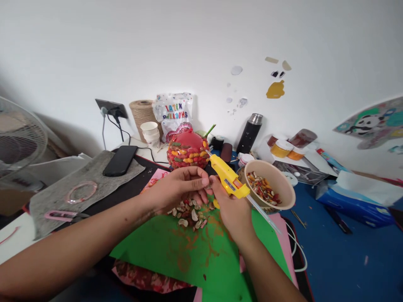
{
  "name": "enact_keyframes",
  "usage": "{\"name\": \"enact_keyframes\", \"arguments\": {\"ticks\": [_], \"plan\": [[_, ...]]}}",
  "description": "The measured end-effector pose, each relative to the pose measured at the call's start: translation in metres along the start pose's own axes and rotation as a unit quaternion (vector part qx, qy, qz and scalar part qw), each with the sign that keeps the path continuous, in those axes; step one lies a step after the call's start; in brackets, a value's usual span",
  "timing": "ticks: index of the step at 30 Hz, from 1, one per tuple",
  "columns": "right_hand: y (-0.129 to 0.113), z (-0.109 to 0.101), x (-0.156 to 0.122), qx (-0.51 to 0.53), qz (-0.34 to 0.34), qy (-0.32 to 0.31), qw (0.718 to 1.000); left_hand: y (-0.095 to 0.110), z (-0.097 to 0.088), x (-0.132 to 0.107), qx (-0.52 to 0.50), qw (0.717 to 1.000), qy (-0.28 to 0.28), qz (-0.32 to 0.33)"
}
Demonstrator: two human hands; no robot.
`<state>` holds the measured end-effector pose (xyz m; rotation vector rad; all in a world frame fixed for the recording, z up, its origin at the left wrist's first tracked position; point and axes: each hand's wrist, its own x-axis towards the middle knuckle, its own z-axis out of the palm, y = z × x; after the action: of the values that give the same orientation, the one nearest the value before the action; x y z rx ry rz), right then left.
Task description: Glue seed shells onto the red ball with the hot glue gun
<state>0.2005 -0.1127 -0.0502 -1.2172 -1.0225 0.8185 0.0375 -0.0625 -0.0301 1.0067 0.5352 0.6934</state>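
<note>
My right hand (pixel 234 212) is wrapped round a yellow hot glue gun (pixel 225 170), its nozzle pointing up and left and a clear glue stick (pixel 264 216) sticking out of its back. My left hand (pixel 185 184) is pinched close to my right thumb; whatever lies between its fingertips is too small to make out. Just behind the hands stands a round red object (pixel 190 140) ringed with rows of red, yellow and green painted shell pieces. Below my fingers, loose nut shells (pixel 193 216) lie on a stained green sheet (pixel 157 256).
At the right, a beige bowl (pixel 288 180) holds coloured shell pieces. A black thermos (pixel 250 134), paint jars (pixel 281 147) and a blue tissue pack (pixel 352 205) stand beyond. On the left are a phone (pixel 120 160), pink snips (pixel 63 215), paper cups (pixel 150 132) and a fan (pixel 19 138).
</note>
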Motion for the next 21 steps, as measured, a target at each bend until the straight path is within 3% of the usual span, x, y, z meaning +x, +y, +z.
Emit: {"name": "enact_keyframes", "arguments": {"ticks": [13, 21], "plan": [[0.001, -0.002, -0.001, -0.010, -0.028, -0.019, 0.999, -0.004, -0.005, -0.002, -0.053, 0.998, 0.007, -0.046], [-0.004, -0.010, 0.001, 0.047, 0.019, -0.010, 0.999, 0.007, -0.011, 0.000, -0.036, 0.997, 0.056, 0.032]]}}
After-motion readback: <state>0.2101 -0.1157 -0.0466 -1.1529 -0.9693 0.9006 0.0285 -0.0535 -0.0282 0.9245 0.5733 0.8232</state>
